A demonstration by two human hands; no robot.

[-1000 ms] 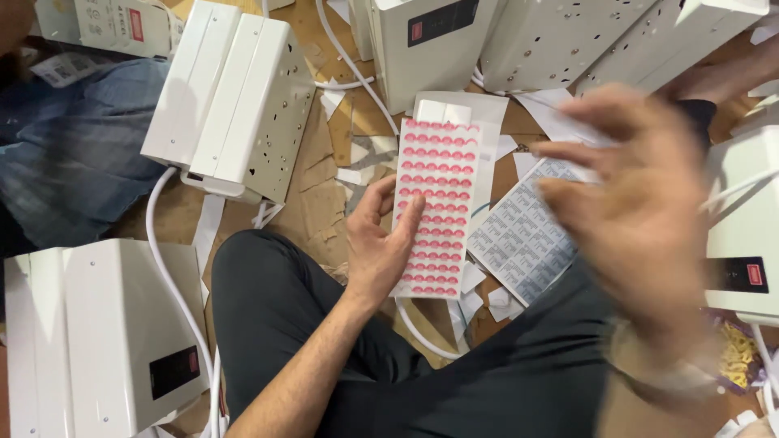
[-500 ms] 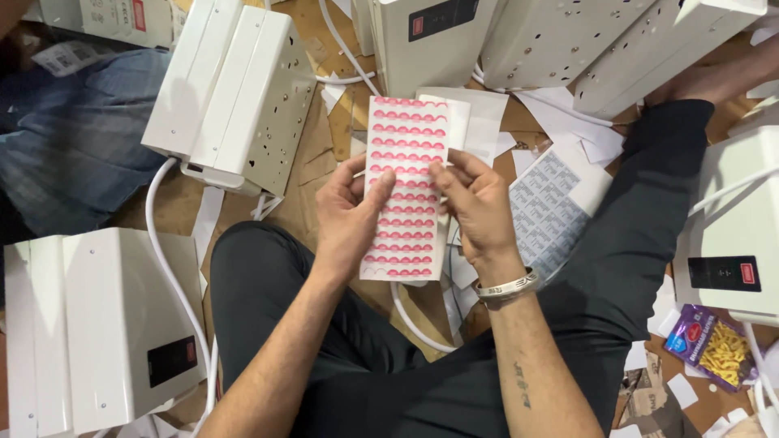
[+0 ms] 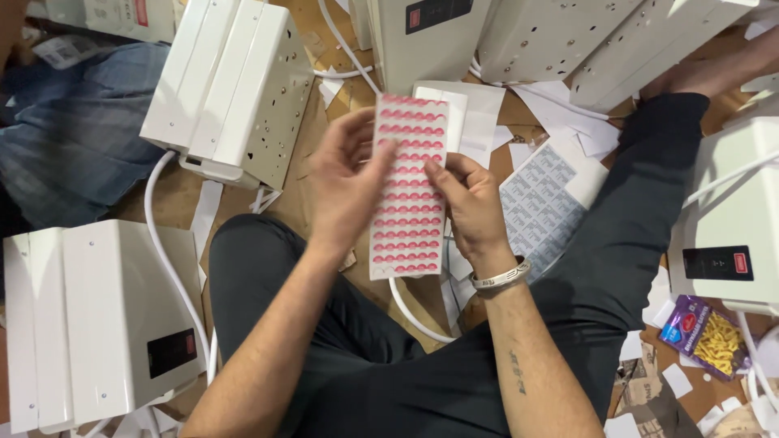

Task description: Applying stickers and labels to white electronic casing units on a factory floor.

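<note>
Sticker sheet (image 3: 408, 191), pink rows, pinched by left hand (image 3: 345, 182) & right hand (image 3: 471, 203); both closed on it.

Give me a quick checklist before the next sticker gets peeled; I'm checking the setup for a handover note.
1. Sticker sheet held up in both hands: ok.
2. Left hand has a grip on the sheet's left edge: ok.
3. Right hand thumb rests on the pink rows: ok.
4. Pink stickers left on the sheet: ok, rows look full.
5. A sticker already lifted: cannot tell.
6. White box within reach beyond the left hand: ok; its sticker spot: cannot tell.
</note>
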